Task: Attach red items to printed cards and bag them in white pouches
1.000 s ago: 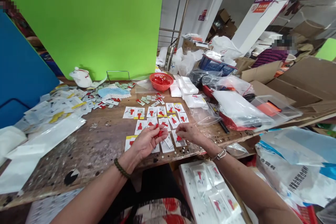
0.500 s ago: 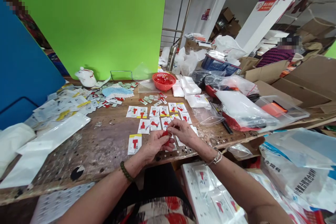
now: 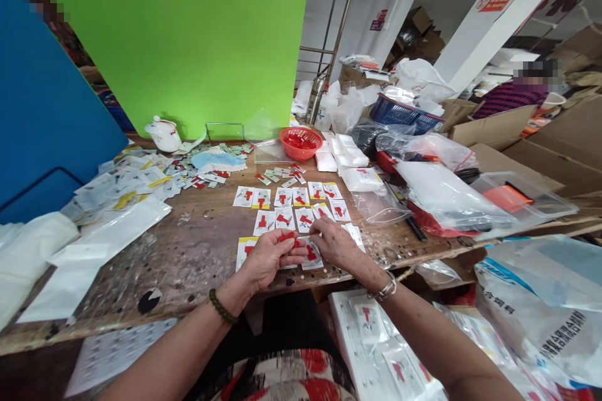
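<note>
Above cards, left grip half-curled round red pieces.

The red pieces look plastic, the table rough, scuffed wood, the flask shiny metal.

Lighting: even, diffuse indoor, medium-bright; source direction hard to pin. Green panel at 11 o'clock reads brightest, strongly saturated. Background at 1 o'clock is dimmer; under-table space at 7 goes dark. Soft shadow behind white pot near 10. Glare: highlights on steel flask at 12 and plastic bag at 3; dull sheen on tabletop at 8. Wide-angle stretch toward edges, pillar at 1 leans. Cards near center: fine print unresolved. Pixelation blocks at 10 and 2.
</note>
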A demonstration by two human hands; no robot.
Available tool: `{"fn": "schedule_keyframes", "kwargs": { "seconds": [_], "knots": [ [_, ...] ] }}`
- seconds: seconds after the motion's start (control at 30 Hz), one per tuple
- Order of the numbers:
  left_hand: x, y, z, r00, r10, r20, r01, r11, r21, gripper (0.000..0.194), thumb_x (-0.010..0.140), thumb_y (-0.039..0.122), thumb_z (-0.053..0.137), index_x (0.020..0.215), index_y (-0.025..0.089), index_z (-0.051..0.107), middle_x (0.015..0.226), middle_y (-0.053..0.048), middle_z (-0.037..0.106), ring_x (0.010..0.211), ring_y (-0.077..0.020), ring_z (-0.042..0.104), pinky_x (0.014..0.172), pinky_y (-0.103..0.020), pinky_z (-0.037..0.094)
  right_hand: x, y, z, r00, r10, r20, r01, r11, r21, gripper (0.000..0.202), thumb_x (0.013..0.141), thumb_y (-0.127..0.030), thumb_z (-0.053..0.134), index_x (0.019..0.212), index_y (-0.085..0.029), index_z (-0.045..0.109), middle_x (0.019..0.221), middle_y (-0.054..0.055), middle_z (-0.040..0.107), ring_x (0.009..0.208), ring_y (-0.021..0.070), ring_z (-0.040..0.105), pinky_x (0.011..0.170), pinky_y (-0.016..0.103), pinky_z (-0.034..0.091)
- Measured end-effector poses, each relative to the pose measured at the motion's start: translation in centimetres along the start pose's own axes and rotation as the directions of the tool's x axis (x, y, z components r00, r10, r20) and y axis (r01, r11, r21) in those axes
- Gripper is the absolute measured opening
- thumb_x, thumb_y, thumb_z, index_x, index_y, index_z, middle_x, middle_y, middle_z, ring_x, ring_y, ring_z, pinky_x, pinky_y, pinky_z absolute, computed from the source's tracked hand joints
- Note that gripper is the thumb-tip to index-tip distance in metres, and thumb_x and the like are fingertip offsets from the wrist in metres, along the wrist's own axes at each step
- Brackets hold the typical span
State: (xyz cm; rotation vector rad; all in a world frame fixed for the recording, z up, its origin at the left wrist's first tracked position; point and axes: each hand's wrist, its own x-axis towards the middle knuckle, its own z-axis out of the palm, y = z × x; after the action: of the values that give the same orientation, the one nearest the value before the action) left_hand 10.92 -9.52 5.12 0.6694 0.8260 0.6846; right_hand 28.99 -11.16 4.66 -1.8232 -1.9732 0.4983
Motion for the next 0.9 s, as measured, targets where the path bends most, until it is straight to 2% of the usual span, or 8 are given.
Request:
{"fn": "schedule_keyframes", "kwargs": {
  "seconds": [0.07, 0.2, 0.33, 0.4, 0.53, 0.63, 0.7, 0.9],
  "knots": [
    [0.0, -0.2, 0.4, 1.0, 0.016, 0.007, -0.016, 0.999, 0.047, 0.016, 0.075, 0.015, 0.071, 0.083, 0.011, 0.057, 0.078, -0.01, 0.072, 0.066, -0.0163, 0.07, 0.058, -0.023, 0.057, 0.1, -0.5, -0.7, 1.0, 0.003, -0.029, 0.001, 0.988, 0.154, 0.012, 0.084, -0.019, 0.051, 0.077, -0.018, 0.061, 0.077, 0.002, 0.062, 0.072, 0.0135, 0.053, 0.068, 0.025, 0.04],
    [0.1, -0.5, 1.4, 0.996, 0.082, 0.034, -0.086, 0.985, 0.147, 0.027, 0.068, 0.025, 0.077, 0.077, 0.013, 0.056, 0.067, -0.007, 0.07, 0.06, -0.0157, 0.069, 0.057, -0.024, 0.056, -0.1, -1.9, -1.4, 0.996, 0.051, 0.07, -0.075, 0.911, 0.405, 0.009, 0.079, -0.023, 0.056, 0.073, -0.019, 0.06, 0.066, -0.003, 0.06, 0.061, 0.0111, 0.051, 0.06, 0.022, 0.041],
    [0.3, -0.8, 2.1, 0.993, 0.107, 0.052, -0.115, 0.972, 0.203, 0.031, 0.062, 0.027, 0.08, 0.077, 0.013, 0.057, 0.063, -0.004, 0.068, 0.057, -0.0151, 0.067, 0.055, -0.024, 0.055, -0.3, -2.1, -1.4, 0.988, 0.133, 0.083, -0.156, 0.848, 0.506, 0.011, 0.077, -0.023, 0.055, 0.067, -0.02, 0.055, 0.059, -0.004, 0.055, 0.055, 0.0102, 0.048, 0.053, 0.021, 0.038],
    [0.3, -0.9, 2.1, 0.994, 0.094, 0.051, -0.103, 0.97, 0.22, 0.031, 0.06, 0.027, 0.081, 0.075, 0.013, 0.057, 0.062, -0.004, 0.068, 0.055, -0.0147, 0.066, 0.052, -0.024, 0.054, -0.3, -1.3, -2.3, 0.98, 0.181, 0.078, -0.196, 0.841, 0.504, 0.012, 0.079, -0.025, 0.052, 0.068, -0.02, 0.053, 0.056, -0.005, 0.053, 0.051, 0.0102, 0.048, 0.051, 0.022, 0.037],
    [0.3, -0.7, 1.7, 0.995, 0.101, 0.028, -0.104, 0.974, 0.199, 0.032, 0.06, 0.03, 0.081, 0.074, 0.013, 0.058, 0.066, -0.007, 0.07, 0.056, -0.0136, 0.066, 0.053, -0.023, 0.054, -0.1, 2.0, -6.3, 0.985, 0.173, 0.026, -0.174, 0.958, 0.226, 0.013, 0.08, -0.017, 0.048, 0.067, -0.019, 0.051, 0.055, -0.004, 0.053, 0.052, 0.01, 0.047, 0.053, 0.021, 0.034],
    [0.6, -0.8, 1.6, 0.996, 0.088, 0.022, -0.09, 0.98, 0.175, 0.035, 0.059, 0.033, 0.082, 0.076, 0.012, 0.059, 0.067, -0.007, 0.07, 0.056, -0.0138, 0.066, 0.053, -0.022, 0.054, -0.1, 4.8, -8.7, 0.979, 0.08, 0.185, -0.077, 0.997, -0.025, 0.015, 0.076, -0.009, 0.048, 0.065, -0.018, 0.055, 0.062, -0.003, 0.056, 0.058, 0.0105, 0.047, 0.056, 0.022, 0.031],
    [0.8, -1.0, 1.9, 0.997, 0.063, 0.037, -0.068, 0.983, 0.168, 0.038, 0.057, 0.035, 0.083, 0.075, 0.012, 0.059, 0.066, -0.006, 0.069, 0.055, -0.0134, 0.065, 0.049, -0.021, 0.053, -0.1, 6.2, -9.0, 0.968, 0.074, 0.242, -0.041, 0.99, -0.137, 0.016, 0.075, -0.008, 0.049, 0.065, -0.018, 0.058, 0.063, -0.002, 0.057, 0.06, 0.0113, 0.047, 0.057, 0.023, 0.03],
    [1.0, -1.6, 2.7, 0.998, 0.037, 0.054, -0.045, 0.988, 0.146, 0.041, 0.054, 0.038, 0.084, 0.074, 0.012, 0.058, 0.065, -0.004, 0.067, 0.052, -0.0117, 0.062, 0.043, -0.018, 0.049, 0.3, 7.5, -6.4, 0.968, 0.131, 0.213, -0.058, 0.947, -0.317, 0.016, 0.075, -0.006, 0.053, 0.072, -0.017, 0.064, 0.074, 0.005, 0.065, 0.071, 0.0153, 0.055, 0.064, 0.024, 0.034]
  ]
}}
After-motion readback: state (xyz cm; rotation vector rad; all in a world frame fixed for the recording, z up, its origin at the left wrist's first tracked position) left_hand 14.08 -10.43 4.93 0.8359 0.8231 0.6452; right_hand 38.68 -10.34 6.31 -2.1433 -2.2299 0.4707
